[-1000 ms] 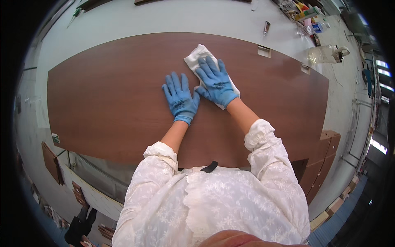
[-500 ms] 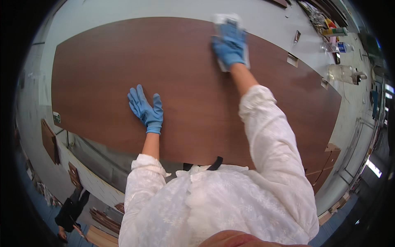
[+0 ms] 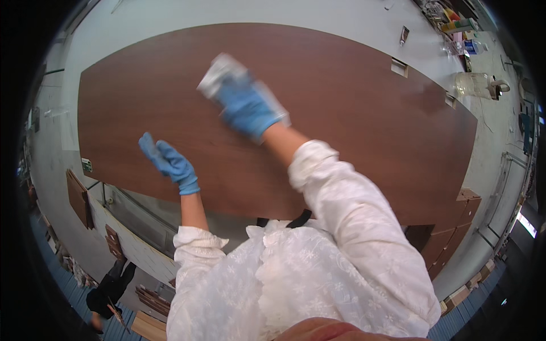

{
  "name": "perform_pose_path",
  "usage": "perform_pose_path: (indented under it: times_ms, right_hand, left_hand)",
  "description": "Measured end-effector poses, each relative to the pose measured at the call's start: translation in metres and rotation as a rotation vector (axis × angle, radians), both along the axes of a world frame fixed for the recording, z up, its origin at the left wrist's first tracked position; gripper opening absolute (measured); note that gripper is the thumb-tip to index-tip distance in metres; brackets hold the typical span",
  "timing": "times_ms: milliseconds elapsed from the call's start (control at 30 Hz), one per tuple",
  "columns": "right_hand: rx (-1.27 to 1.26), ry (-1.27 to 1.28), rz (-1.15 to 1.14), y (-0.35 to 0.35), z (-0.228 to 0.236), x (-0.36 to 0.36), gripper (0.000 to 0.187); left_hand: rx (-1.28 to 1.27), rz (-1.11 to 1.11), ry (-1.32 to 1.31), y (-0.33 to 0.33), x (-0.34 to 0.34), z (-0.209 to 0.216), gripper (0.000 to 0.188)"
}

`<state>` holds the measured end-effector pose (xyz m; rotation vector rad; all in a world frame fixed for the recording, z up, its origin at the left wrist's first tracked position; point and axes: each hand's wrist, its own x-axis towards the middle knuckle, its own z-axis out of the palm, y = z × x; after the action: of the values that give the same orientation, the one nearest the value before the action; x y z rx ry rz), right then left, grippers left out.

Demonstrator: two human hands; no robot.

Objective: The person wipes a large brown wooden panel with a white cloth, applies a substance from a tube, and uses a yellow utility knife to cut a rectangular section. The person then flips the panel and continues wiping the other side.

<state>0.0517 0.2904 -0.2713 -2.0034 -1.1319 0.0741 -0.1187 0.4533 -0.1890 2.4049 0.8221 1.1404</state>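
Note:
A large dark brown wood-look panel (image 3: 352,131) lies flat in front of me. My right hand (image 3: 245,107), in a blue glove, holds a white cloth (image 3: 215,77) against the panel's upper middle; both are smeared by motion. Parts of the cloth stick out past the fingertips and along the right side of the hand. In a matching blue glove, my left hand (image 3: 170,165) is at the near left part of the panel. Its fingers are stretched out and hold nothing. Whether that hand touches the surface, I cannot tell.
The panel rests on a pale worktable (image 3: 170,16). At the far right are a small tube (image 3: 404,36), a clear plastic bottle (image 3: 455,46) and a clear jug (image 3: 473,85). Brown boards (image 3: 452,241) stand at the right. Another person (image 3: 108,292) is at the lower left.
My right hand has swept left and nearer to me with the cloth. My left hand has moved left and turned, with its fingers now closer together. The view has shifted slightly.

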Motion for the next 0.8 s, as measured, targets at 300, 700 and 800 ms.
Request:
perform_pose_path:
  times_ms: [300, 700, 800]
  right_hand:
    - [-0.692, -0.315, -1.211, -0.329, 0.015, 0.117, 0.075]
    - [-0.430, -0.386, -0.335, -0.271, 0.026, 0.040, 0.063]
    - [-0.454, -0.287, -0.524, -0.398, 0.013, 0.075, 0.059]
  left_hand:
    - [-0.222, -0.173, 0.041, -0.059, 0.030, -0.020, 0.054]
    - [-0.275, -0.519, 0.111, -0.289, 0.160, -0.060, 0.063]
    - [-0.014, -0.460, 0.308, -0.314, 0.163, -0.073, 0.065]
